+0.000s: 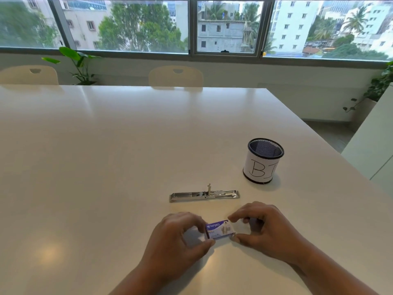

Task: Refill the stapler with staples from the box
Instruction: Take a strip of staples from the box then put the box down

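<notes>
Head view: one purple-and-white staple box (219,229) marked "kangaro" sits near the desk's (106,156) near edge, pinched at its ends by the left hand (180,235) and right hand (263,228). One stapler (204,195) lies opened flat just beyond. One mesh cup (263,161), labelled "BI", stands toward the right edge.

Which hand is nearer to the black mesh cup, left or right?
Right. The right hand, pinching the staple box, is straight in front of the mesh cup; the left hand pinches the other end, farther left.
</notes>
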Tool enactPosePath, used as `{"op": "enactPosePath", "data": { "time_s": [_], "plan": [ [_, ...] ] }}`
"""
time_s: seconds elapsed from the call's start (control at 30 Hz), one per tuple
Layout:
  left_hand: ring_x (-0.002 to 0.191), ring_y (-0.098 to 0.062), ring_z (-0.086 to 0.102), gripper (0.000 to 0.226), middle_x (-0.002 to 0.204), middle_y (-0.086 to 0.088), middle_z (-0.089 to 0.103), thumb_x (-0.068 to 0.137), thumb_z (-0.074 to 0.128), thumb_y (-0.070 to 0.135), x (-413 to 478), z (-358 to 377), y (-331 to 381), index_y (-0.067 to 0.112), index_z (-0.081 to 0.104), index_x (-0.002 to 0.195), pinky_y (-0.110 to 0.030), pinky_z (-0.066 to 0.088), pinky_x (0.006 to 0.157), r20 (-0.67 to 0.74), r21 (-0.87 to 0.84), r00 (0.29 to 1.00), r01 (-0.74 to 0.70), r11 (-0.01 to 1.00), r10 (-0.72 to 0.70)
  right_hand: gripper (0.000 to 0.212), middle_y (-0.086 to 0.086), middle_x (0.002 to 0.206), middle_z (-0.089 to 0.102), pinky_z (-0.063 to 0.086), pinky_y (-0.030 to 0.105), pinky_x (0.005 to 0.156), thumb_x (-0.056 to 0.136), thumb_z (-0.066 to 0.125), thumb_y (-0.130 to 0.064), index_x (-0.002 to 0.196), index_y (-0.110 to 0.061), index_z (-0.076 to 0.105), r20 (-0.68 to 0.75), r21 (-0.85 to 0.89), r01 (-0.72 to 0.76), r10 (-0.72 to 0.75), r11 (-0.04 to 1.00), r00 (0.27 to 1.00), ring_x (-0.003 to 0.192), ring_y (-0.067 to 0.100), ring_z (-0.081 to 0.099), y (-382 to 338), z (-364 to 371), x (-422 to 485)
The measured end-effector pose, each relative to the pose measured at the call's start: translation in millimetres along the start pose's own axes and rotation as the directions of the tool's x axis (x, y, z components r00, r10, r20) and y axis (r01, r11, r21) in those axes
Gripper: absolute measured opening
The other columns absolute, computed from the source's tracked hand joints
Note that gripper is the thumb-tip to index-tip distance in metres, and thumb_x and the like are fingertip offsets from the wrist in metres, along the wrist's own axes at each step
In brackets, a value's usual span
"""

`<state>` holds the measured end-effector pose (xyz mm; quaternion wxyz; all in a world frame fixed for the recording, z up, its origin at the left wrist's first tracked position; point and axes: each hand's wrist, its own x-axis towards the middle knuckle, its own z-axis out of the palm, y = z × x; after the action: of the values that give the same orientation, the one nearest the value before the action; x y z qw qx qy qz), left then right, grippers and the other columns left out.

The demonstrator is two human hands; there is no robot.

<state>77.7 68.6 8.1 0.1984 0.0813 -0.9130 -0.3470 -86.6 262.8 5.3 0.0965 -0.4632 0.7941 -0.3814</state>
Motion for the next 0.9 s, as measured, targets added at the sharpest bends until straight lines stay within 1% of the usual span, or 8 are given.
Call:
{"op": "enactPosePath", "data": {
  "time_s": [0.07, 0.17, 0.23, 0.33, 0.47, 0.57, 0.73, 0.9],
  "plan": [
    [0.088, -0.003, 0.062, 0.025, 0.094, 0.021, 0.072, 0.067, 0.068, 0.058, -1, 2, 1, 0.044, 0.052, 0.081, -0.027, 0.050, 0.079, 0.016, 0.051, 1.000, -0.001, 0.999, 0.000, 0.039, -0.016, 0.093, 0.071, 0.053, 0.027, 0.069, 0.064, 0.082, -0.053, 0.100, -0.044, 0.073, 0.008, -0.040, 0.021, -0.021, 0.999, 1.000, 0.088, 0.014, 0.061, 0, 1, 0],
    [0.087, 0.002, 0.056, 0.041, 0.095, 0.024, 0.068, 0.066, 0.069, 0.056, -1, 4, 0, 0.039, 0.052, 0.099, -0.018, 0.044, 0.076, 0.036, 0.088, 0.999, -0.014, 0.996, 0.011, 0.035, -0.009, 0.085, 0.070, 0.047, 0.019, 0.064, 0.064, 0.082, -0.050, 0.096, -0.041, 0.073, 0.013, -0.049, 0.034, -0.034, 0.998, 0.999, 0.086, 0.014, 0.059, 2, 2, 1],
    [0.095, 0.008, 0.051, 0.059, 0.105, 0.027, 0.065, 0.065, 0.067, 0.064, 2, 6, 2, 0.045, 0.048, 0.118, -0.015, 0.036, 0.084, 0.088, 0.120, 0.996, -0.034, 0.992, 0.023, 0.033, -0.020, 0.086, 0.067, 0.046, 0.016, 0.063, 0.064, 0.084, -0.048, 0.094, -0.038, 0.073, 0.030, -0.050, 0.042, -0.041, 0.998, 0.999, 0.085, 0.013, 0.059, 2, 2, 1],
    [0.105, 0.004, 0.049, 0.077, 0.119, 0.023, 0.063, 0.067, 0.062, 0.072, 13, 12, 6, 0.043, 0.042, 0.136, -0.019, 0.035, 0.091, 0.168, 0.142, 0.983, -0.100, 0.985, 0.076, 0.032, -0.029, 0.085, 0.064, 0.044, 0.012, 0.061, 0.066, 0.085, -0.047, 0.093, -0.036, 0.073, 0.047, -0.043, 0.075, -0.073, 0.996, 0.996, 0.084, 0.013, 0.059, 1, 2, 1],
    [0.093, -0.002, 0.053, 0.064, 0.110, 0.016, 0.066, 0.072, 0.063, 0.069, 25, 21, 13, 0.035, 0.058, 0.127, -0.021, 0.045, 0.085, 0.204, 0.155, 0.969, -0.176, 0.972, 0.143, 0.032, -0.030, 0.081, 0.063, 0.044, 0.012, 0.063, 0.065, 0.087, -0.045, 0.092, -0.034, 0.073, 0.043, -0.028, 0.088, -0.087, 0.996, 0.995, 0.084, 0.012, 0.059, 0, 2, 1],
    [0.082, -0.002, 0.049, 0.051, 0.099, 0.012, 0.067, 0.076, 0.067, 0.060, 25, 24, 12, 0.031, 0.067, 0.118, -0.019, 0.044, 0.075, 0.217, 0.142, 0.965, -0.182, 0.973, 0.149, 0.032, -0.026, 0.081, 0.064, 0.044, 0.012, 0.066, 0.064, 0.086, -0.046, 0.090, -0.034, 0.072, 0.037, -0.038, 0.086, -0.085, 0.996, 0.996, 0.083, 0.013, 0.059, 0, 3, 2],
    [0.087, -0.005, 0.055, 0.047, 0.098, 0.013, 0.067, 0.075, 0.071, 0.055, 21, 19, 8, 0.030, 0.069, 0.115, -0.027, 0.052, 0.077, 0.174, 0.108, 0.979, -0.130, 0.986, 0.110, 0.031, -0.016, 0.086, 0.065, 0.047, 0.019, 0.067, 0.064, 0.084, -0.044, 0.091, -0.037, 0.070, 0.035, -0.045, 0.056, -0.055, 0.997, 0.998, 0.080, 0.015, 0.059, 2, 4, 2],
    [0.089, -0.006, 0.055, 0.046, 0.100, 0.013, 0.066, 0.076, 0.071, 0.054, 17, 16, 5, 0.029, 0.070, 0.114, -0.026, 0.052, 0.078, 0.164, 0.098, 0.983, -0.099, 0.990, 0.082, 0.031, -0.014, 0.085, 0.062, 0.044, 0.013, 0.061, 0.064, 0.083, -0.037, 0.091, -0.037, 0.067, 0.070, -0.024, 0.025, -0.023, 0.999, 0.997, 0.070, 0.012, 0.054, 1, -1, 3]
  ]
}}
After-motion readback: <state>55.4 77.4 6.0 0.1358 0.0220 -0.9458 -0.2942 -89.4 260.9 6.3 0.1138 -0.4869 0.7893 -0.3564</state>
